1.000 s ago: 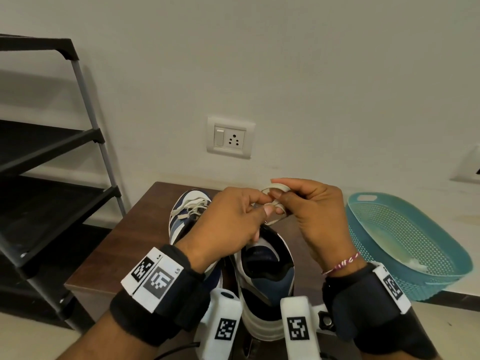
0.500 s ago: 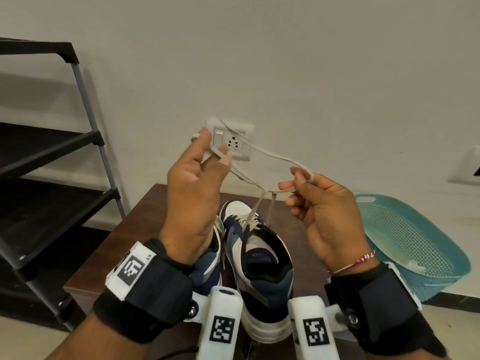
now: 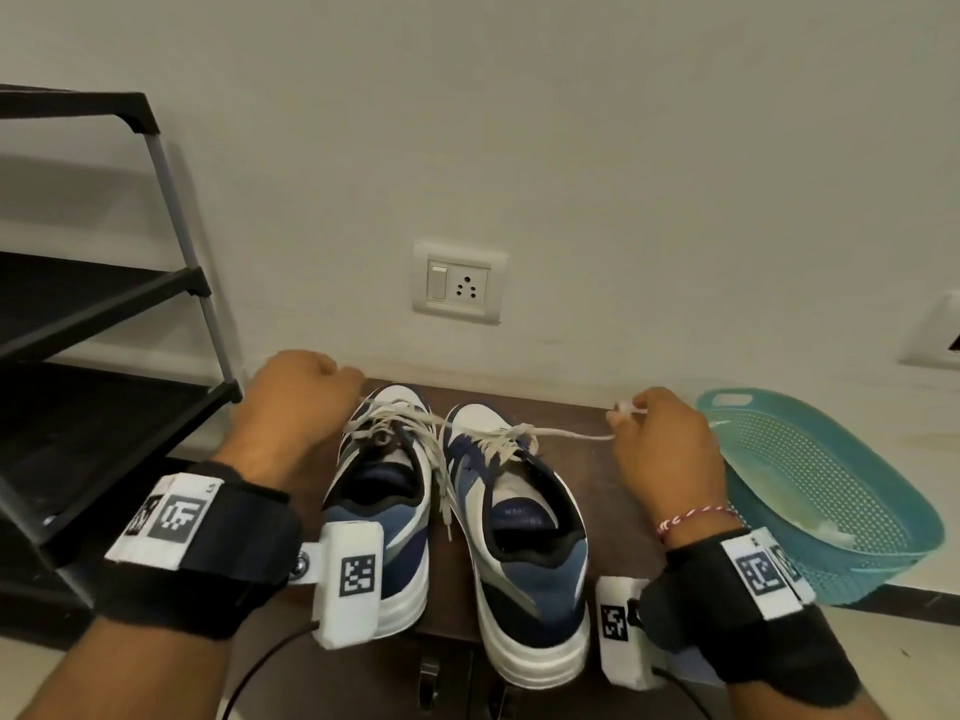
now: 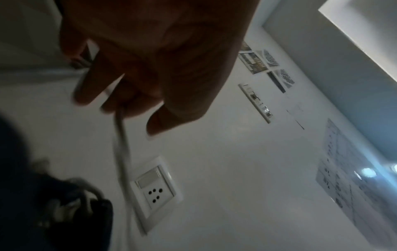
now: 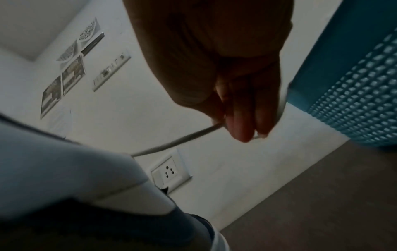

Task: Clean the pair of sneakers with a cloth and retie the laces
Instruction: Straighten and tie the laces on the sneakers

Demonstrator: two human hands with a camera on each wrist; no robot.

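Sneakers [image 3: 452, 517] on low table [image 3: 587, 449] — lace [image 3: 566, 433] pulled taut between both hands.
Left hand [image 3: 296, 402] and right hand [image 3: 665, 449] each pinch a lace end; uneven tension risks a slack, lopsided knot — or tipping a shoe.

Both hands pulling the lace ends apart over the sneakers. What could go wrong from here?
1. The left hand draws its white lace end across the left navy-and-white sneaker, whose loose laces lie right there; it may snag them.
2. The right hand only pinches its lace end at the fingertips; a harder tug could slip it free.
3. The right navy-and-white sneaker has its heel near the brown table's front edge; an uneven pull might shift it.
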